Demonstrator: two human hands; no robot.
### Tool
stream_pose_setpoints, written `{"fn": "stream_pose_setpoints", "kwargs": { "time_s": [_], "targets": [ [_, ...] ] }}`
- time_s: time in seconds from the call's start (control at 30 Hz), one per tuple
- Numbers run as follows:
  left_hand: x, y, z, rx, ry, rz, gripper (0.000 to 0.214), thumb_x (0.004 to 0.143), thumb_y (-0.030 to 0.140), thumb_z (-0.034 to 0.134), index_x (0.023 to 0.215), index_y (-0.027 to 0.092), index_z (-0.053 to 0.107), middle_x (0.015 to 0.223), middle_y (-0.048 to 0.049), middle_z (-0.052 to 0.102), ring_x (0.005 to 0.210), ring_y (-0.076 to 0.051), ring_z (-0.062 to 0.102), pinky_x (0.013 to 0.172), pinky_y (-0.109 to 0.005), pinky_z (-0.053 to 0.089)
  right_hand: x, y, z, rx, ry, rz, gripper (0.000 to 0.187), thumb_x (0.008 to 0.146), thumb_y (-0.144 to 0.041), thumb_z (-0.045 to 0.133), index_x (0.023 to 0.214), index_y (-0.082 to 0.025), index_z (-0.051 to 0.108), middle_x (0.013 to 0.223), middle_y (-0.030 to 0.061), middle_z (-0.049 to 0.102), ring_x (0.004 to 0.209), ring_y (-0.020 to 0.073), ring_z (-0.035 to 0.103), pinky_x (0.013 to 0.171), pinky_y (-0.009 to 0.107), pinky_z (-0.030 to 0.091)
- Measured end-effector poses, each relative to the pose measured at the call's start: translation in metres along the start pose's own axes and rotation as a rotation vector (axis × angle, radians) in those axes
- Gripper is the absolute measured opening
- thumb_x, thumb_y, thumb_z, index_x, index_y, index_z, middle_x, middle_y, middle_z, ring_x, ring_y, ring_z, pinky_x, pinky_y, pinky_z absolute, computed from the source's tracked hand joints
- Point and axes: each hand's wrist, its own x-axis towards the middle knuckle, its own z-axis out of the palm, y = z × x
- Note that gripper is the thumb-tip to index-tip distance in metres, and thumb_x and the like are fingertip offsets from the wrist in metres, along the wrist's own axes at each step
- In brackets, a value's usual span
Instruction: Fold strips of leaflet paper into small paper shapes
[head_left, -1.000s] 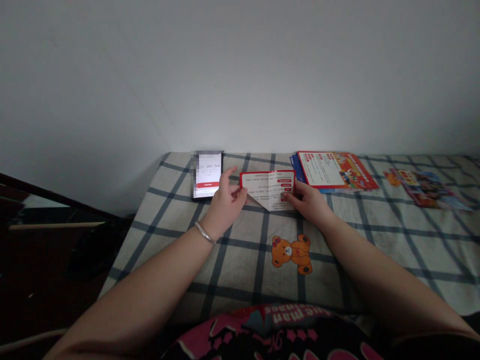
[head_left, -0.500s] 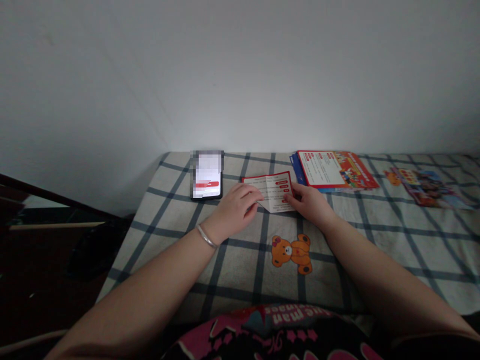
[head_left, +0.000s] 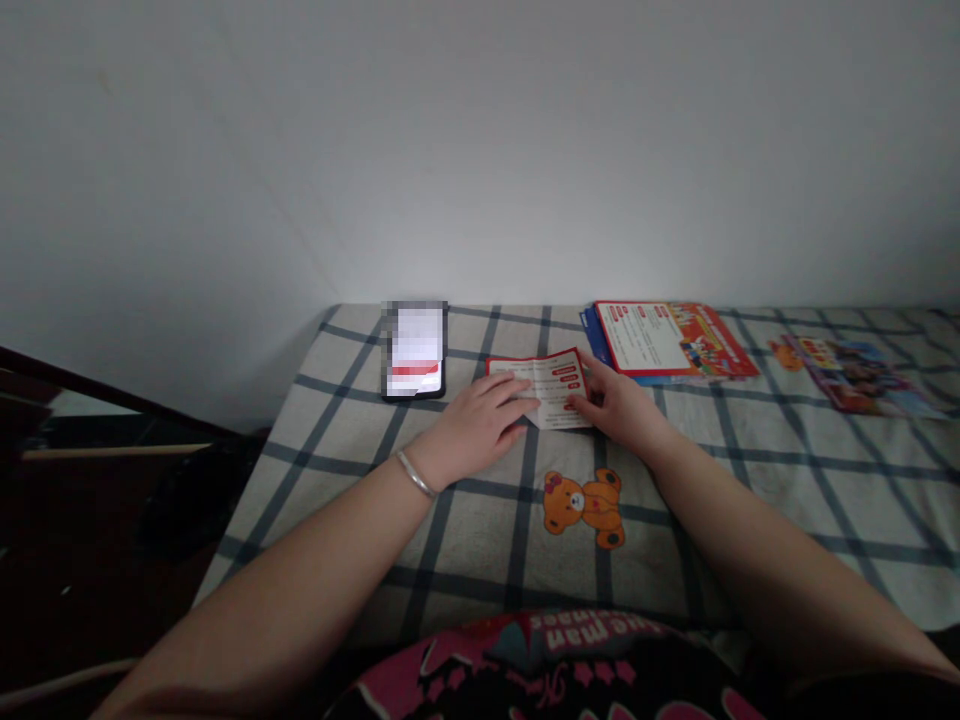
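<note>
A small folded leaflet (head_left: 553, 385), white with a red border and red labels, lies on the checked cloth (head_left: 675, 500). My left hand (head_left: 480, 425) rests palm down on its left part, fingers stretched flat across the paper. My right hand (head_left: 619, 405) presses the leaflet's right edge with its fingertips. A silver bangle (head_left: 415, 473) sits on my left wrist.
A phone (head_left: 415, 350) with a lit screen lies just left of the leaflet. A stack of red and blue booklets (head_left: 667, 342) is beside my right hand, and another colourful booklet (head_left: 855, 377) farther right. An orange bear print (head_left: 586, 505) marks the cloth. The cloth's left edge drops to dark floor.
The leaflet, held raised between both hands before, has been folded down flat onto the cloth. My left hand slid right and flattened over it.
</note>
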Motion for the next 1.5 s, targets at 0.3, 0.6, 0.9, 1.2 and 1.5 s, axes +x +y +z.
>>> {"fn": "stream_pose_setpoints", "kwargs": {
  "time_s": [0.3, 0.6, 0.9, 1.2, 1.5],
  "targets": [
    [0.0, -0.001, 0.0, -0.044, -0.014, -0.039, 0.026, 0.092, 0.024, 0.056, 0.118, 0.017, 0.06, 0.137, -0.0099, 0.054, 0.132, -0.023, 0.044, 0.112, -0.044, 0.038, -0.003, 0.004, -0.011, 0.007, -0.041, -0.121, 0.029, 0.081, -0.013, 0.044, 0.096, -0.02, 0.069, 0.087, 0.0036, 0.07, 0.073, 0.0153, 0.063, 0.067, 0.028, 0.05],
    [0.0, 0.001, -0.002, -0.007, 0.002, -0.034, 0.026, 0.091, 0.024, 0.058, 0.116, 0.017, 0.059, 0.134, -0.0102, 0.056, 0.131, -0.024, 0.046, 0.11, -0.045, 0.04, 0.002, 0.015, -0.021, -0.025, -0.091, -0.374, 0.03, 0.084, -0.016, 0.053, 0.104, -0.026, 0.074, 0.103, 0.0061, 0.071, 0.092, 0.0181, 0.067, 0.084, 0.034, 0.055],
    [0.0, 0.001, -0.002, -0.007, -0.006, -0.05, 0.027, 0.09, 0.024, 0.059, 0.117, 0.017, 0.059, 0.134, -0.01, 0.055, 0.13, -0.024, 0.047, 0.11, -0.045, 0.04, 0.002, 0.022, -0.024, -0.208, 0.03, -0.512, 0.025, 0.078, -0.017, 0.071, 0.096, -0.033, 0.077, 0.154, 0.0017, 0.037, 0.138, 0.0341, 0.036, 0.108, 0.059, 0.036],
    [0.001, 0.003, -0.005, -0.023, 0.012, -0.079, 0.027, 0.09, 0.021, 0.058, 0.116, 0.015, 0.058, 0.128, -0.0116, 0.057, 0.124, -0.026, 0.051, 0.106, -0.047, 0.045, 0.002, 0.014, -0.018, -0.148, -0.123, -0.559, 0.019, 0.086, -0.027, 0.066, 0.102, -0.033, 0.075, 0.12, 0.0029, 0.069, 0.119, 0.0238, 0.057, 0.101, 0.047, 0.046],
    [0.001, 0.001, 0.0, 0.008, 0.007, -0.075, 0.036, 0.092, 0.026, 0.055, 0.126, 0.015, 0.055, 0.135, -0.0126, 0.054, 0.129, -0.025, 0.048, 0.111, -0.045, 0.039, -0.005, -0.016, -0.017, -0.185, -0.199, -0.584, 0.016, 0.091, -0.029, 0.058, 0.092, -0.026, 0.074, 0.086, 0.0034, 0.073, 0.088, 0.0192, 0.065, 0.088, 0.04, 0.046]
  ]
}}
